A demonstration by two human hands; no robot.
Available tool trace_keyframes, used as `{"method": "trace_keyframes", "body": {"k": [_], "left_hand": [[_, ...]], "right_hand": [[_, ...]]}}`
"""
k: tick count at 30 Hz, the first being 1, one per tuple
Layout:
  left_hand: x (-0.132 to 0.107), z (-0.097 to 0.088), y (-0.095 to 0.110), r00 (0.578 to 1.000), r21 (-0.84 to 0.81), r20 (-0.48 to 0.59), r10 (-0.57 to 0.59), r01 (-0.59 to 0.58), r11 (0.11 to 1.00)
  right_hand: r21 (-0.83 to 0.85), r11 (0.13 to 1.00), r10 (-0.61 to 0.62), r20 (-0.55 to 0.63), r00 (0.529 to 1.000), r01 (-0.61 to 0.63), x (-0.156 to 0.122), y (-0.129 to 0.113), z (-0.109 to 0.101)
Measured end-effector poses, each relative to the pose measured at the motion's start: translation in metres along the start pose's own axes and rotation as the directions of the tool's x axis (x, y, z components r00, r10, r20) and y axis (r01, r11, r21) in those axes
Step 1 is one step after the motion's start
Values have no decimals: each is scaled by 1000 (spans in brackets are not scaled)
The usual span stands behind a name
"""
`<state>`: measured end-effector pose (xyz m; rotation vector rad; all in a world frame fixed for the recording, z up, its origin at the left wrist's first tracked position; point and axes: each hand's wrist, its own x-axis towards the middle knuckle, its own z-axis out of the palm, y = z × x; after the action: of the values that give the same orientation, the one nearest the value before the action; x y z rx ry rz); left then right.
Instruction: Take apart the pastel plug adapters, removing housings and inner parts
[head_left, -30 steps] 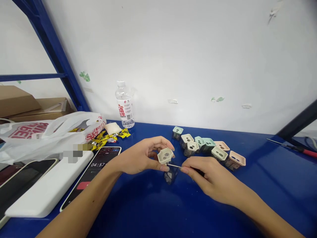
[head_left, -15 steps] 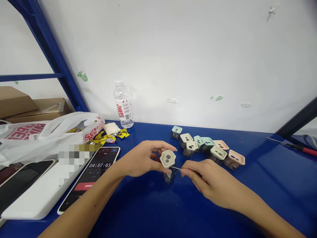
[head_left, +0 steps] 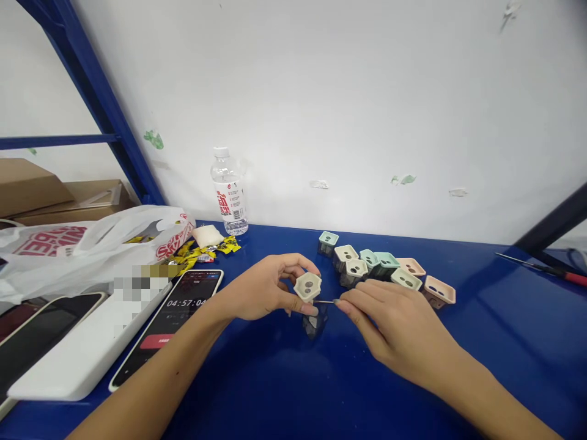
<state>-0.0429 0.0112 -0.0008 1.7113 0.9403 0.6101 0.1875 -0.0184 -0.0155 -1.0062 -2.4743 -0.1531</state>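
My left hand point(head_left: 263, 287) is closed on a small cream cap with two holes point(head_left: 307, 286), gripped between thumb and fingers just above the blue tabletop point(head_left: 284, 391). Under it a dark clear body point(head_left: 315, 321) of the same small part stands on the table. My right hand point(head_left: 389, 318) pinches a thin metal tool point(head_left: 324, 302) whose tip points left at the underside of the cap. Just behind my hands lies a cluster of similar small parts point(head_left: 385, 272) with cream, mint and pink caps.
A phone showing a timer point(head_left: 172, 321) lies left of my left arm, beside a white slab point(head_left: 87, 351) and another phone point(head_left: 41, 342). Behind stand a water bottle point(head_left: 229, 192), yellow wrappers point(head_left: 202, 252), a white plastic bag point(head_left: 82, 247), cardboard boxes point(head_left: 32, 189). A red-handled tool point(head_left: 550, 271) lies far right.
The cap has tilted a little in my left hand. My right hand has crept left and closer with the thin tool. The phone timer has counted up.
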Motion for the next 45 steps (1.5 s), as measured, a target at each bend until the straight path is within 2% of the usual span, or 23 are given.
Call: {"method": "trace_keyframes", "body": {"k": [7, 10, 14, 22, 31, 36, 40, 45], "left_hand": [[1, 0, 0, 999, 138, -35, 8, -3, 990], [1, 0, 0, 999, 163, -31, 7, -2, 987], [1, -1, -1, 1000, 161, -18, 14, -11, 987], [2, 1, 2, 999, 134, -1, -32, 32, 990], [1, 2, 4, 999, 121, -4, -32, 32, 992], [2, 1, 3, 1000, 129, 12, -6, 5, 992], [0, 2, 3, 1000, 97, 12, 2, -3, 995], [-2, 4, 5, 999, -98, 5, 53, -52, 994]], "right_hand": [[-34, 999, -28, 19, 999, 29, 0, 3, 6], [-50, 999, 8, 62, 998, -5, 0, 3, 6], [-27, 998, 59, 164, 985, -55, -1, 2, 2], [-17, 1000, 10, 92, 996, -8, 0, 5, -1], [-47, 998, 42, 150, 988, -35, -1, 10, -8], [-93, 995, 61, 263, 963, -37, 0, 8, -9], [-22, 999, 53, 253, 966, -49, 1, 6, -13], [159, 972, 139, 207, 969, -173, 2, 9, -22]]}}
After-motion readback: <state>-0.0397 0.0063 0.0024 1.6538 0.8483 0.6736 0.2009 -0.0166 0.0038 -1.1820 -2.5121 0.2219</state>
